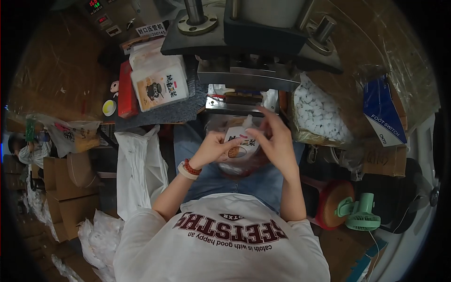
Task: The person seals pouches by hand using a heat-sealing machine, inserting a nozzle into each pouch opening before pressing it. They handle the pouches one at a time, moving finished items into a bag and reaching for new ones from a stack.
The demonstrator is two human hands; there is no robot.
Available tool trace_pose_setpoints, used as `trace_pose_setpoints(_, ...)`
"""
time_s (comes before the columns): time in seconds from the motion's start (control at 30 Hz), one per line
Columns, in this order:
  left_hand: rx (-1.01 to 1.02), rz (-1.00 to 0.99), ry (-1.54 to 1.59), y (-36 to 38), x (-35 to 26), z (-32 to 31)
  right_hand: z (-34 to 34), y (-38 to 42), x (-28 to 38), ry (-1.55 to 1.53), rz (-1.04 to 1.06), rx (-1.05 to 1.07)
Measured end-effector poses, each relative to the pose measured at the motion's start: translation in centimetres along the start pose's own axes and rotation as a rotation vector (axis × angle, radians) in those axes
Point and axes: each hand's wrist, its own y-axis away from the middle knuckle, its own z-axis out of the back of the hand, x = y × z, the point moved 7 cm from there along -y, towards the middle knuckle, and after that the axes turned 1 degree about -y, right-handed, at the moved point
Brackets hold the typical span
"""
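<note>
A white printed pouch (244, 142) with a pale spout at its top is held upright in front of the machine's metal jaws (242, 101). My left hand (213, 148) grips its left side, thumb across the printed front. At the pouch's right side, near the spout, my right hand (274, 138) has its thumb against the pouch, with the other fingers raised and partly curled. Whether those fingers hold a small part cannot be seen. Below the pouch, a clear plastic bag (235, 168) lies over my lap.
Flat printed pouches (162, 89) lie in a stack beside a red box (126, 89). An open bag of small white caps (317, 113) stands right of the jaws. Further out are a blue box (383, 113) and a green fan (364, 214). The heavy press (268, 33) overhangs the front.
</note>
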Motion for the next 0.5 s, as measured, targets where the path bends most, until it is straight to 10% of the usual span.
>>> trace_pose_setpoints(0.17,-0.088,0.011,0.581,-3.6,-2.9,0.4,8.4,-0.6,-1.2,0.283,-0.113,-0.362)
trace_pose_setpoints(0.27,-0.061,0.070,0.759,-5.3,-3.7,0.7,9.1,-1.0,-5.7,0.878,-0.048,-0.365)
trace_pose_setpoints(0.37,-0.036,0.079,0.822,-5.2,-4.0,0.7,8.6,-0.9,-9.8,0.800,-0.264,-0.202)
trace_pose_setpoints(0.5,-0.167,0.076,0.091,-4.1,-4.8,4.5,8.7,-1.1,-11.0,0.675,-0.217,-0.230)
